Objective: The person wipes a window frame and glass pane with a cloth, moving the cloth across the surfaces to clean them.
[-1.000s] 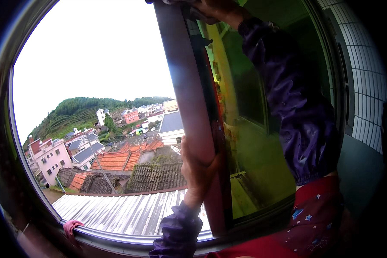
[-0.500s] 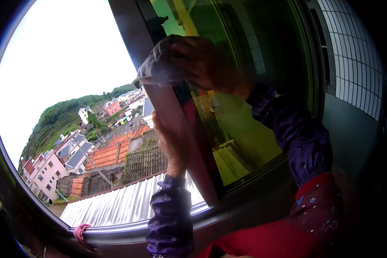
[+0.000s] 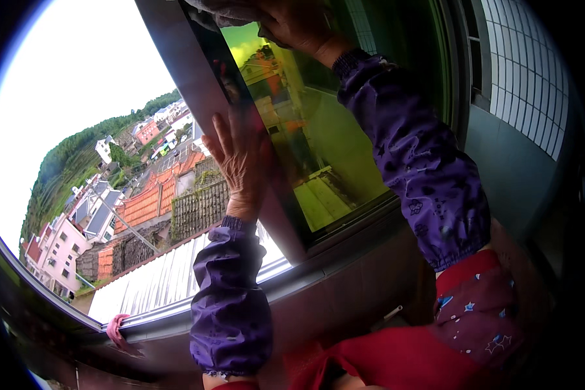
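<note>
Beyond the window, a green hill [image 3: 62, 166] rises behind a pink house [image 3: 62, 250] and an orange tiled roof [image 3: 140, 208], with a corrugated metal roof [image 3: 156, 292] just below the opening. On your right is a white tiled wall [image 3: 526, 71]. The tinted pane [image 3: 344, 156] fills the right part of the window, green-yellow and reflecting buildings. Along its left side runs the dark reddish-brown upright [image 3: 185, 58], which looks tilted in this view and meets the sill [image 3: 292, 276] at its lower end.

Purple sleeve covers [image 3: 422, 156] wrap both your forearms, and red clothing [image 3: 396, 357] shows at the bottom. Your left hand [image 3: 244, 162] is open, back toward you and fingers spread, laid against the lower part of the upright; it holds nothing. Your right hand [image 3: 299, 26] reaches up in front of the pane to the top of the view and grips a grey cloth [image 3: 231, 10]; its fingers are dark and partly cut off, so how they fold cannot be told. The cloth is bunched beside the upright, partly out of view. Smallest is a pink cloth [image 3: 116, 330], draped over the window's lower edge at left.
</note>
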### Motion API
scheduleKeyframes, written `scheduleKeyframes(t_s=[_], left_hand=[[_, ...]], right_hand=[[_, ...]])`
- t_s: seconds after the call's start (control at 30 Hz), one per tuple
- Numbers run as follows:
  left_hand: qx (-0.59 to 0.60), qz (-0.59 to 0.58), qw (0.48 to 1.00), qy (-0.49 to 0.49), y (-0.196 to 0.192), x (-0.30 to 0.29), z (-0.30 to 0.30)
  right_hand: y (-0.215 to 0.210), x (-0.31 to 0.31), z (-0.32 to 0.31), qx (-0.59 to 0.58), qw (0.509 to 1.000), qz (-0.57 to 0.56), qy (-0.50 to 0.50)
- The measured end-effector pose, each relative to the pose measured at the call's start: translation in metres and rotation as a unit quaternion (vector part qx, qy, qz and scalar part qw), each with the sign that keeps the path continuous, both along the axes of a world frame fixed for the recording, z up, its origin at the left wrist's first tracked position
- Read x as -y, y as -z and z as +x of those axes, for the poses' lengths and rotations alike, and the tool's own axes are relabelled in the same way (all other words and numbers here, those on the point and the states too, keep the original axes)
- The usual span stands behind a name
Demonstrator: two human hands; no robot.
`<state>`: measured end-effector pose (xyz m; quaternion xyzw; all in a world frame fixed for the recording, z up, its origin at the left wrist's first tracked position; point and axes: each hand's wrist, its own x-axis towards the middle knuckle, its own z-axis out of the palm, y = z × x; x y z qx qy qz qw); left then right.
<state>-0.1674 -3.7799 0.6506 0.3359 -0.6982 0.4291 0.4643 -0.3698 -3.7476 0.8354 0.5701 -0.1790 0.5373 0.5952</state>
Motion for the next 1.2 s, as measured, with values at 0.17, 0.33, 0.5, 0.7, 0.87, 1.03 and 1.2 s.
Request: scheduleKeyframes(t_s=[0.17, 0.33, 0.5, 0.7, 0.87, 1.03, 1.2], left_hand=[[-0.033, 0.05, 0.998, -0.018, 0.009, 0.001, -0.013], [-0.006, -0.026, 0.997, -0.068, 0.006, 0.002, -0.009], [-0.012, -0.001, 0.998, -0.064, 0.006, -0.009, -0.025], [-0.012, -0.032, 0.995, -0.093, 0.01, -0.007, -0.001], [-0.02, -0.001, 0.997, -0.078, 0.012, -0.004, -0.016], [-0.019, -0.036, 0.996, -0.085, 0.007, -0.001, -0.002], [-0.026, -0.05, 0.993, -0.1, 0.004, -0.002, -0.014]], right_hand=[[0.131, 0.006, -0.008, -0.064, 0.989, 0.136, 0.013], [0.214, -0.01, -0.034, -0.11, 0.948, 0.296, 0.045], [0.144, 0.004, -0.06, -0.119, 0.982, 0.144, 0.036], [-0.022, 0.016, -0.087, -0.027, 0.999, -0.017, -0.032], [-0.049, 0.025, -0.125, 0.15, 0.965, 0.107, -0.188], [0.056, 0.032, -0.089, -0.051, 0.99, 0.12, -0.044], [0.14, 0.0, -0.085, -0.172, 0.97, 0.173, 0.015]])
